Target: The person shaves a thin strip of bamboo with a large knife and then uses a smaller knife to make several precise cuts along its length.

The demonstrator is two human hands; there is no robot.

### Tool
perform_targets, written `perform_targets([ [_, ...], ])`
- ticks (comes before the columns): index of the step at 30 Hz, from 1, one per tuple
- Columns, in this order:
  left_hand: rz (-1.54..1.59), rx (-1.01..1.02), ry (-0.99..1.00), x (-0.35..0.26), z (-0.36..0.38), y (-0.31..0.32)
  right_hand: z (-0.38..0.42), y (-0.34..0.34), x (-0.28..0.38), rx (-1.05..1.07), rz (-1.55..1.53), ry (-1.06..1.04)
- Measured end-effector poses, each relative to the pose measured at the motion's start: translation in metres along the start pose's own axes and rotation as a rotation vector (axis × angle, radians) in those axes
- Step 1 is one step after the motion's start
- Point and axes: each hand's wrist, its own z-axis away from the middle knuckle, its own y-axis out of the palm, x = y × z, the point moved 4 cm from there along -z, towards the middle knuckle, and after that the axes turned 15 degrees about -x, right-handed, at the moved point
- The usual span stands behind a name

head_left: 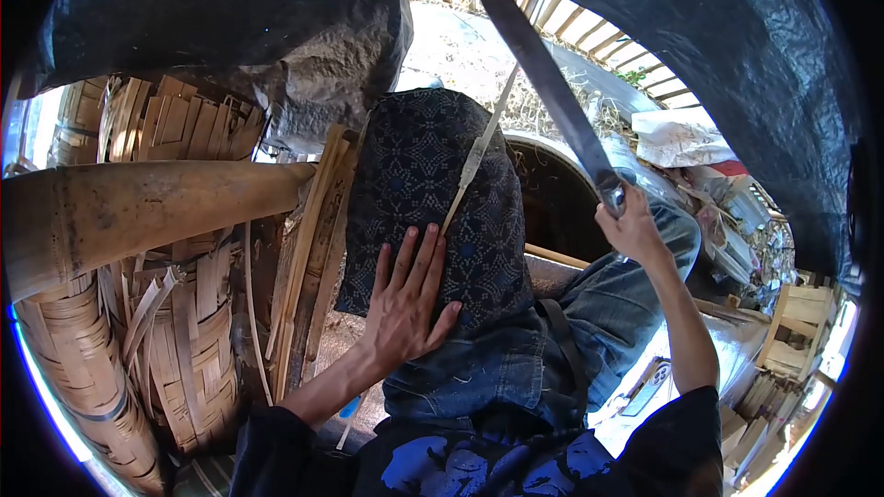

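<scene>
My right hand (633,225) is wrapped round the handle of a long machete (557,97), its dark blade raised and slanting up to the left. A dark patterned cloth (424,156) lies over my thigh. On this cloth my left hand (408,294) rests flat, fingers spread and pointing away from me. A thin pale bamboo strip (474,161) runs from beside my left fingertips up across the cloth, passing behind the blade near its top end. The blade's lower part is apart from the strip.
A thick bamboo pole (157,212) reaches in from the left, near rolled woven bamboo (69,359). Dark plastic sheeting (718,28) hangs above. A wooden rack (799,327) and a white bag (677,138) are at the right.
</scene>
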Motion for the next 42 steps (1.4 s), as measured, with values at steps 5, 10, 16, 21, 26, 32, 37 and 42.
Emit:
perform_targets([
  [5, 0.003, -0.011, -0.002, -0.001, 0.000, 0.003, 0.002, 0.008, 0.012, 0.454, -0.121, 0.159],
  [10, 0.010, -0.017, 0.000, 0.000, 0.002, 0.005, -0.017, -0.016, 0.015, 0.158, -0.006, -0.022],
  [16, -0.024, -0.041, 0.001, -0.001, 0.000, 0.005, 0.008, 0.011, 0.017, 0.541, -0.100, 0.187],
  [21, -0.010, -0.039, -0.002, 0.000, 0.001, 0.005, -0.015, -0.012, 0.022, 0.187, -0.026, 0.056],
  [26, -0.022, -0.042, 0.007, -0.001, 0.001, 0.006, 0.011, 0.014, 0.019, 0.517, -0.099, 0.081],
  [32, -0.016, -0.043, -0.008, -0.001, 0.002, 0.006, 0.006, 0.000, 0.016, 0.476, -0.133, 0.313],
  [37, -0.021, -0.051, 0.010, -0.002, 0.000, 0.004, 0.015, 0.010, 0.021, 0.535, -0.056, 0.290],
  [42, -0.016, -0.046, -0.004, -0.003, 0.000, 0.002, 0.004, -0.007, 0.035, 0.560, -0.099, 0.326],
])
